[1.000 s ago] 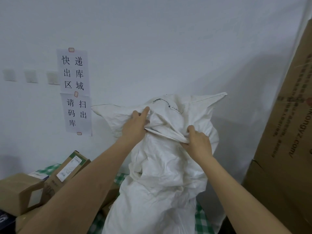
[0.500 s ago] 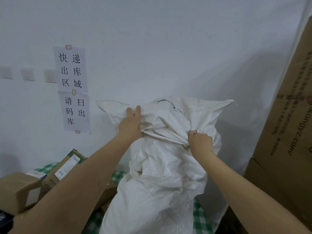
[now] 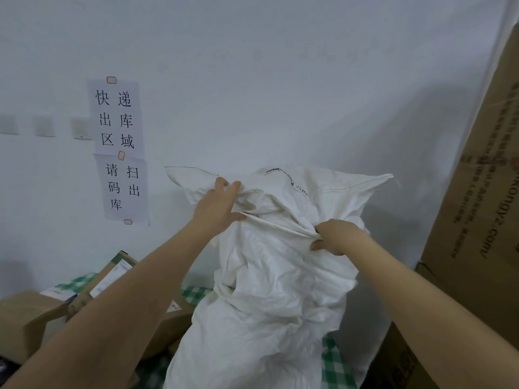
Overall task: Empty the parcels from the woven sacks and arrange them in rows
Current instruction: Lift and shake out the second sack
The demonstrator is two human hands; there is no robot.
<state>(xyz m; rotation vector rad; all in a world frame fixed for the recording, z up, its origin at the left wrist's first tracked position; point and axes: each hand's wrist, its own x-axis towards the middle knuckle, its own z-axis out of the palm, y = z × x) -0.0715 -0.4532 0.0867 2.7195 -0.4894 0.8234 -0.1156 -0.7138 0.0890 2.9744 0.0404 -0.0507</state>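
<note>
A: What has changed?
B: The sack (image 3: 269, 276) is raised slightly higher off the checked cloth (image 3: 334, 360); a fold is clenched in the right hand (image 3: 337, 237), the top grasped by the left hand (image 3: 219, 209). Emptying is judged underway.
A: Counts?
B: One sack, about three parcels (image 3: 31, 318) at the cloth's left edge.

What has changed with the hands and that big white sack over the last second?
Little. The left hand shifted its fingers along the top fold of the white sack, from pointing up and right to lying spread over the bunched fabric. The right hand stayed clenched on the same fold. The sack stayed upright on the checked cloth, and the cardboard parcels beside it did not move.
</note>
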